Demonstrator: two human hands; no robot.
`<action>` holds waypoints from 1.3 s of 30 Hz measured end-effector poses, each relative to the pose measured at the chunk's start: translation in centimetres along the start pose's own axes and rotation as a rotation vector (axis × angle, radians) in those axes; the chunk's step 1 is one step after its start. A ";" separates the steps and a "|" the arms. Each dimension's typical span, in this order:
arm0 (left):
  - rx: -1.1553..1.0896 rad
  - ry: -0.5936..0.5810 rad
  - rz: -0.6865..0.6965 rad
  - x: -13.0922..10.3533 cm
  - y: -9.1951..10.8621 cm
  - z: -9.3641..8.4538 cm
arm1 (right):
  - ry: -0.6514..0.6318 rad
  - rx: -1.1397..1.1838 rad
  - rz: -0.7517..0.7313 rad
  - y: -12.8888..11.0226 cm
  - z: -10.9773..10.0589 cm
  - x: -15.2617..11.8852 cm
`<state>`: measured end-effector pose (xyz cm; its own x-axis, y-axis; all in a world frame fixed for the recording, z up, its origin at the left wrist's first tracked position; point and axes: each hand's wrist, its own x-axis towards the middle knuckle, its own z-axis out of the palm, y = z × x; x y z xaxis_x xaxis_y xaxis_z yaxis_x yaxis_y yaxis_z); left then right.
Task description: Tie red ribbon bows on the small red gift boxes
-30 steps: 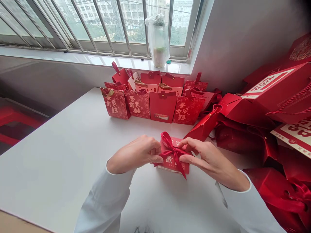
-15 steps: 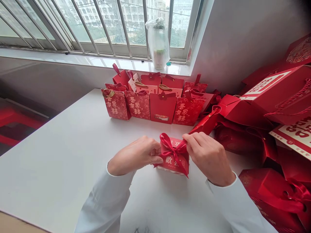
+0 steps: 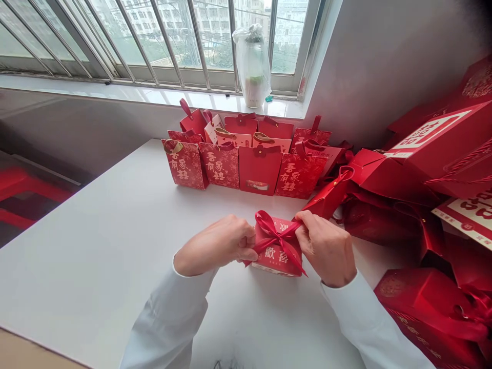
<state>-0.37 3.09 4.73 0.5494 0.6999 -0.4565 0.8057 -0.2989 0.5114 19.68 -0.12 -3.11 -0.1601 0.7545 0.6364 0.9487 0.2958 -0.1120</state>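
A small red gift box (image 3: 277, 256) with gold characters stands on the white table (image 3: 115, 241) in front of me. A red ribbon (image 3: 273, 233) is tied in a bow on its top. My left hand (image 3: 219, 245) pinches the left end of the ribbon against the box's left side. My right hand (image 3: 326, 247) grips the bow's right loop at the box's upper right corner. Both sleeves are white.
A row of small red gift bags (image 3: 246, 164) stands at the table's far edge below the window sill. Larger red boxes and bags (image 3: 430, 169) are piled along the right. A plastic-wrapped jar (image 3: 253, 64) sits on the sill.
My right hand has shifted from flat over the box's right side to a closed grip on the bow's right loop. The left hand has stayed in place.
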 end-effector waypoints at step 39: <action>-0.061 -0.081 -0.001 0.4 -0.5 0.3 | -0.212 -0.012 0.292 -0.4 1.0 -0.4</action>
<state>-0.49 3.35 4.11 0.5663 0.6449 -0.5133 0.7928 -0.2559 0.5532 19.09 0.10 -4.10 0.0663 0.9114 0.4061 0.9656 0.0441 -0.2564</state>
